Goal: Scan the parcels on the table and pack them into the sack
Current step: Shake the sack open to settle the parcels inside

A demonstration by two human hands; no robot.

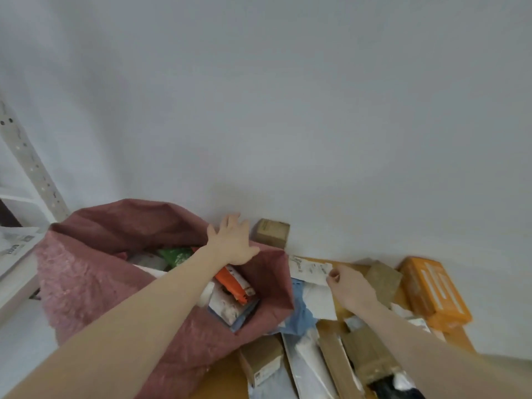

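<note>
A pink woven sack (95, 286) stands open at the left, with several parcels inside, among them an orange one (230, 283) and a green one (175, 256). My left hand (231, 240) reaches over the sack's far rim with fingers spread, holding nothing. My right hand (345, 286) pinches the edge of a white parcel with a printed label (308, 269) lying on the wooden table (339, 312). More parcels cover the table: a blue bag (300, 315), a brown box (383, 279), an orange box (434, 292).
A small cardboard box (272, 233) sits against the white wall beyond the sack. Long flat packages (336, 367) and a small box (260, 361) lie at the table's near side. A white metal shelf upright (31, 165) and papers (14, 249) stand at far left.
</note>
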